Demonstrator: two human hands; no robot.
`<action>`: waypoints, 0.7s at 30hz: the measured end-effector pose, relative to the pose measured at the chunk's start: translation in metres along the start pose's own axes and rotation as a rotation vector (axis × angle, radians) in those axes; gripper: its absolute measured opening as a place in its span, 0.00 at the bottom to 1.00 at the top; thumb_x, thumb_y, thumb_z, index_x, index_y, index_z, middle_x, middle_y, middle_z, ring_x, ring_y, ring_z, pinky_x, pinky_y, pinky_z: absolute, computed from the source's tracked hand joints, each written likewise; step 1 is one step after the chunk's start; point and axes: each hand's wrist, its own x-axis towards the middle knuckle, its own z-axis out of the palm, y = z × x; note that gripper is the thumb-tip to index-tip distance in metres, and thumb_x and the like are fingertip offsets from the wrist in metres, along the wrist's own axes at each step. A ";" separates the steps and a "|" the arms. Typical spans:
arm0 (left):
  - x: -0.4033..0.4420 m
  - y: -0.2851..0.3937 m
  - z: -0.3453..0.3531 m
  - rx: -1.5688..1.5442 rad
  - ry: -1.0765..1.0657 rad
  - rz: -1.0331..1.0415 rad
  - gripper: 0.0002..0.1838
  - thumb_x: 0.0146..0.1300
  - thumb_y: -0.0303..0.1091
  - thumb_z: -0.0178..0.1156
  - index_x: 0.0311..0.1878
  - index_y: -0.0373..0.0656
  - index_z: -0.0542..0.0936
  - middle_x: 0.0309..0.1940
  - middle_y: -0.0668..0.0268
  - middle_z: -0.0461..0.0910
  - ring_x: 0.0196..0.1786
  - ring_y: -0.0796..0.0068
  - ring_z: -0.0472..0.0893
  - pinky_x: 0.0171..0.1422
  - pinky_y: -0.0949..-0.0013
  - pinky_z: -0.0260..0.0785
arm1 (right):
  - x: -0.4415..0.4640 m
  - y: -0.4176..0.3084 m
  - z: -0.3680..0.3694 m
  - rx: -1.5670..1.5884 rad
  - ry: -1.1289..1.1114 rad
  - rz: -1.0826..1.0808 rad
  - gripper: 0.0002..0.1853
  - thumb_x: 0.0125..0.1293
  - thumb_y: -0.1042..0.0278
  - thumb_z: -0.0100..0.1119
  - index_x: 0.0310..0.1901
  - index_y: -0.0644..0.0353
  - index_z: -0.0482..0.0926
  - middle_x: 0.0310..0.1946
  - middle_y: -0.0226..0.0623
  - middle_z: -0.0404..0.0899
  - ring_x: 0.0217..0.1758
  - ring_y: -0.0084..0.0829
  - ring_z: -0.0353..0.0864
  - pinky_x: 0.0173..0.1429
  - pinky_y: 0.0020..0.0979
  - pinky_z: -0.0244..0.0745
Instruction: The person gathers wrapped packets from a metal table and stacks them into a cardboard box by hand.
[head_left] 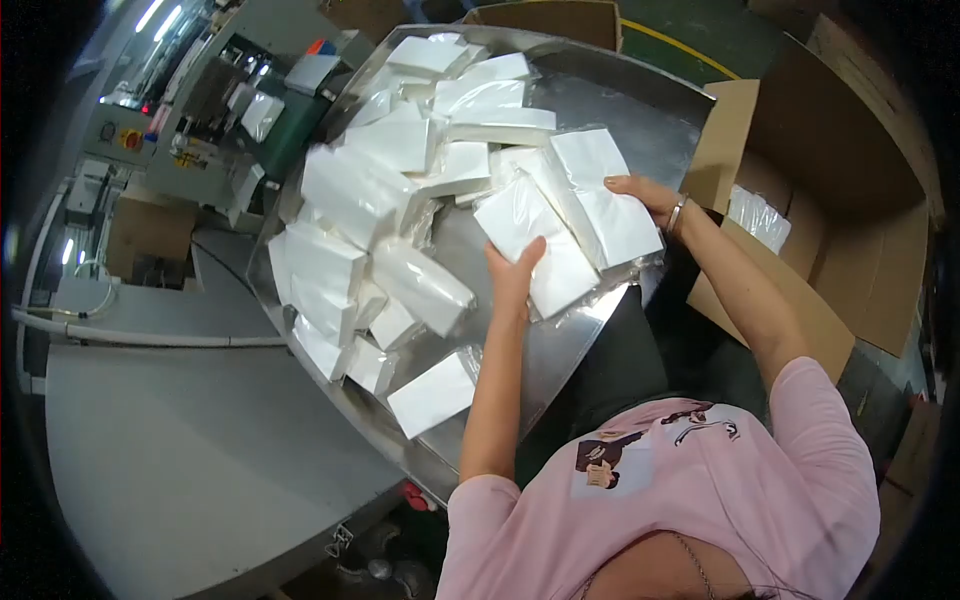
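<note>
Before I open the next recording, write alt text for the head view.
A person's left hand and right hand hold plastic-wrapped white packs over a metal table heaped with similar packs. An open cardboard box stands to the right, a green conveyor belt to the left.

The bare left hand (515, 272) grips with its thumb uppermost, left forearm (492, 395) pointing forward; the bare right hand (648, 199) grips too, right forearm (735, 275) slanting inward.

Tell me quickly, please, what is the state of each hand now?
Left hand: closed on a white pack, thumb on top.
Right hand: closed on the neighbouring pack, at its right edge.
</note>
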 end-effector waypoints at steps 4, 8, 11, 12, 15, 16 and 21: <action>-0.002 0.019 0.026 -0.201 -0.145 -0.046 0.50 0.50 0.34 0.69 0.68 0.37 0.45 0.58 0.50 0.64 0.58 0.59 0.70 0.61 0.61 0.66 | -0.017 -0.016 -0.012 -0.064 0.052 -0.008 0.29 0.60 0.53 0.62 0.56 0.66 0.70 0.47 0.39 0.79 0.44 0.25 0.81 0.48 0.27 0.79; -0.024 0.013 0.023 -0.197 -0.211 -0.058 0.46 0.52 0.29 0.66 0.68 0.38 0.47 0.58 0.52 0.65 0.58 0.60 0.71 0.60 0.61 0.67 | -0.043 -0.003 -0.002 -0.162 0.021 -0.111 0.48 0.51 0.51 0.69 0.68 0.63 0.53 0.58 0.44 0.69 0.56 0.30 0.74 0.57 0.32 0.73; -0.040 0.009 0.019 -0.235 -0.196 -0.116 0.45 0.53 0.28 0.66 0.68 0.38 0.48 0.57 0.52 0.65 0.56 0.60 0.72 0.59 0.63 0.68 | -0.037 0.008 0.016 -0.307 0.129 -0.094 0.57 0.48 0.50 0.72 0.71 0.60 0.41 0.61 0.50 0.63 0.60 0.33 0.69 0.60 0.32 0.68; -0.029 0.004 0.011 -0.277 -0.191 -0.149 0.44 0.53 0.27 0.65 0.68 0.38 0.48 0.57 0.52 0.65 0.56 0.60 0.72 0.58 0.63 0.68 | -0.033 -0.002 0.026 -0.374 0.152 -0.083 0.58 0.48 0.51 0.72 0.71 0.59 0.39 0.61 0.51 0.63 0.60 0.34 0.69 0.60 0.32 0.68; -0.027 0.015 0.002 -0.298 -0.165 -0.002 0.45 0.53 0.28 0.65 0.68 0.39 0.47 0.57 0.51 0.65 0.54 0.59 0.73 0.58 0.63 0.69 | -0.021 -0.012 0.039 -0.369 0.089 -0.309 0.61 0.48 0.53 0.71 0.71 0.60 0.32 0.66 0.56 0.53 0.67 0.39 0.59 0.66 0.31 0.60; -0.037 0.024 -0.001 -0.290 -0.151 0.081 0.45 0.53 0.28 0.65 0.68 0.40 0.47 0.57 0.51 0.65 0.53 0.59 0.73 0.57 0.62 0.69 | -0.025 -0.019 0.053 -0.379 0.082 -0.393 0.62 0.48 0.53 0.72 0.71 0.60 0.31 0.67 0.56 0.51 0.68 0.40 0.57 0.67 0.32 0.58; -0.096 0.025 -0.067 0.812 -0.173 -0.069 0.33 0.46 0.29 0.70 0.58 0.37 0.71 0.55 0.58 0.73 0.57 0.65 0.72 0.60 0.64 0.67 | -0.091 0.011 0.095 -0.930 0.111 -0.766 0.67 0.36 0.55 0.73 0.71 0.64 0.34 0.69 0.57 0.47 0.69 0.50 0.53 0.71 0.39 0.48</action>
